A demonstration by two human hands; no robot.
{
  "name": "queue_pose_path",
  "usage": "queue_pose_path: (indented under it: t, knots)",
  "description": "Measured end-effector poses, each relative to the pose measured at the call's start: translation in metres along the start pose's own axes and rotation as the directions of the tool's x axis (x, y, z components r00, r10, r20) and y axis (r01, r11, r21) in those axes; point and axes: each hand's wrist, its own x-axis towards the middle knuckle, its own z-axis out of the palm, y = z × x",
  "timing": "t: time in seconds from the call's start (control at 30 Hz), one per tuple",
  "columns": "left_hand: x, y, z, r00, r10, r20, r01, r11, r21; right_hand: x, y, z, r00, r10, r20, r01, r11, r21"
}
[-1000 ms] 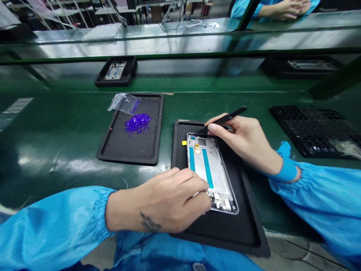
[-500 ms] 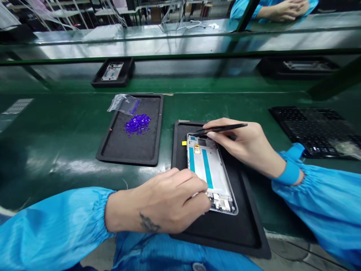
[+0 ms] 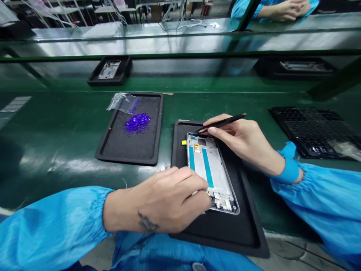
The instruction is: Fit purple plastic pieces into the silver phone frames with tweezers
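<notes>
We're over the silver rectangular metal phone frame [image 3: 210,171], which lies flat in the matte black rectangular foam tray [image 3: 248,229] on the glossy green bench top [image 3: 56,150], dead centre in front of us. Two teal strips run lengthwise down its pale inner plate. A little yellow tab sits at the far end, twelve o'clock, and small grey components crowd the near end at six. Any print on them is too small for us to read.

Our left hand [image 3: 166,199] comes in from eight o'clock, fingers curled tight, thumb and fingertips pinching the frame's near left edge. Our right hand [image 3: 242,141] reaches in from three o'clock, thumb and forefinger clamped round the slim black pointed tweezers [image 3: 222,122]. The tip is right at the frame's far edge, about one o'clock, and we can't tell whether it touches. Gathered smooth blue fabric cuffs [image 3: 290,171] ring both wrists.

At ten o'clock sits a second shallow black rimmed tray [image 3: 113,150] holding a loose heap of tiny glossy purple pieces [image 3: 137,123]. A crumpled clear plastic bag [image 3: 122,102] is draped over its far left corner. Further out at eleven, a smaller black tray [image 3: 93,77] carries another frame. At two o'clock lies a black gridded tray [image 3: 310,128]. Up at one o'clock, another person's clasped hands [image 3: 284,9] rest on the shiny steel shelf [image 3: 141,32].
</notes>
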Motion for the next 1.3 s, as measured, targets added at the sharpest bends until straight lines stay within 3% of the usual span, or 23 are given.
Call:
queue_pose_path:
  t: [0.5,0.63,0.8,0.9,1.03,1.13,1.3]
  knots:
    - [-0.003,0.001,0.005,1.0,0.026,0.002,-0.026,0.998,0.052,0.001,0.001,0.001,0.999,0.027,-0.031,-0.027,1.0,0.017]
    - [-0.005,0.005,0.015,0.999,0.033,0.007,-0.034,0.993,0.117,0.003,0.0,-0.003,0.995,0.092,-0.041,-0.083,0.977,0.195]
    - [-0.006,0.008,0.025,0.996,0.008,0.088,-0.029,0.971,0.239,0.009,0.012,-0.01,0.97,0.188,-0.153,-0.108,0.9,0.422]
    - [-0.005,0.007,0.021,0.989,0.0,0.148,-0.039,0.966,0.257,0.014,0.026,-0.017,0.95,0.188,-0.251,-0.069,0.907,0.416]
    - [-0.005,0.012,0.009,0.983,0.083,0.163,-0.117,0.97,0.214,0.016,0.039,-0.033,0.922,0.196,-0.334,-0.052,0.917,0.396]
    - [-0.008,0.023,0.004,0.962,0.128,0.242,-0.178,0.964,0.198,0.011,0.042,-0.047,0.903,0.219,-0.37,-0.053,0.911,0.408]
    - [-0.01,0.027,0.01,0.935,0.097,0.342,-0.208,0.929,0.306,-0.003,0.038,-0.064,0.868,0.228,-0.442,-0.024,0.907,0.421]
